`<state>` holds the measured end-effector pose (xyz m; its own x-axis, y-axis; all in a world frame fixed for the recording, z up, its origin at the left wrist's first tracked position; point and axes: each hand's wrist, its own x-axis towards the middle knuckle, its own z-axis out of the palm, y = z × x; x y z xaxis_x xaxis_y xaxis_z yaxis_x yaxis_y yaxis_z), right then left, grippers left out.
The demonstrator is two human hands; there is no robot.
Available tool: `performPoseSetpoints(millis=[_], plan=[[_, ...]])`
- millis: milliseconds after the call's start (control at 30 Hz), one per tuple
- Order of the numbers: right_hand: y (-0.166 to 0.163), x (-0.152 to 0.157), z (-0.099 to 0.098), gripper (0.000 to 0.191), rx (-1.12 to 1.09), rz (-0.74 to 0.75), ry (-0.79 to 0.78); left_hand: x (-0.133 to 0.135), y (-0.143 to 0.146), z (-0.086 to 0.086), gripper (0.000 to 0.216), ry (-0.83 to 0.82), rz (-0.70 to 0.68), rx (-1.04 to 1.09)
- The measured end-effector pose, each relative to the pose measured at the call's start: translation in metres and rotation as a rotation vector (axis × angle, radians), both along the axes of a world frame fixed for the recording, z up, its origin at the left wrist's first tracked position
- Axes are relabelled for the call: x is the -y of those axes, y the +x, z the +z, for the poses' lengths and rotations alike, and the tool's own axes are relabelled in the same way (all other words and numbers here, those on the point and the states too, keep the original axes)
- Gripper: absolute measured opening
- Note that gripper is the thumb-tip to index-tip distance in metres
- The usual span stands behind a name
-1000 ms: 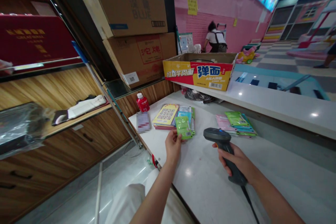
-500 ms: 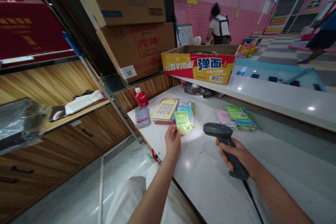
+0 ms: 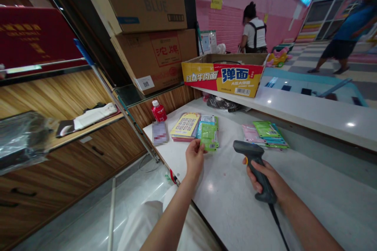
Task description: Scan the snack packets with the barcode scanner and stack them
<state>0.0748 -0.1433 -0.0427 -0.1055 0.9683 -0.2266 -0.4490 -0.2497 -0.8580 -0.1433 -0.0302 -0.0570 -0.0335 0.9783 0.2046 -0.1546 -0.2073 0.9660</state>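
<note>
Between the fingertips of my left hand [image 3: 194, 158] is the lower left corner of a green packet [image 3: 209, 136], raised at a tilt with a barcode near its bottom. Behind it lie a few more packets, a blue packet [image 3: 203, 128] among them, beside a stack of booklets [image 3: 186, 124] with a yellow top cover. My right hand [image 3: 266, 176] is wrapped round the handle of a dark grey barcode scanner [image 3: 259, 168]. The scanner's head points left toward the green packet. Further back on the right sits a pile of packets [image 3: 265, 129], green, blue and pink.
A red bottle [image 3: 159, 111] stands at the counter's left back, near a blurred-out pack [image 3: 160, 132]. On the raised ledge rests a yellow and red carton [image 3: 224, 78]. Stacked cardboard boxes [image 3: 159, 59] rise at the back left. Two people are beyond the ledge.
The green packet has shifted slightly right in my left hand. My right hand has moved the scanner a little right, and the bright light beside the packet is gone.
</note>
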Motion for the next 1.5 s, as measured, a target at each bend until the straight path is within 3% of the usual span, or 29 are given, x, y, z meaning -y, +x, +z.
performPoseSetpoints(millis=[167,333,500,667,867,1267,1500], plan=[[-0.001,-0.001,0.0,0.032,-0.038,-0.011,0.007,-0.054,0.015,0.034,0.017,0.053,0.125,-0.083],[-0.001,-0.003,0.001,0.034,-0.049,-0.009,-0.007,-0.104,0.03,0.06,0.009,-0.089,0.208,-0.424],[0.0,-0.005,0.001,0.034,-0.076,0.006,-0.006,-0.103,0.028,0.068,0.019,-0.024,0.346,-1.048],[0.0,-0.005,0.001,0.034,-0.08,0.009,-0.01,-0.085,0.02,0.069,0.025,0.139,0.29,-1.463],[0.001,-0.006,0.0,0.033,-0.075,0.004,-0.016,-0.067,0.015,0.058,0.032,0.307,0.021,-1.503],[0.0,-0.006,0.0,0.036,-0.051,-0.02,-0.012,-0.063,0.022,0.061,0.031,0.293,0.031,-1.487],[0.004,-0.007,0.005,0.036,-0.018,-0.071,0.007,-0.053,0.044,0.059,0.027,0.407,0.03,-1.375]])
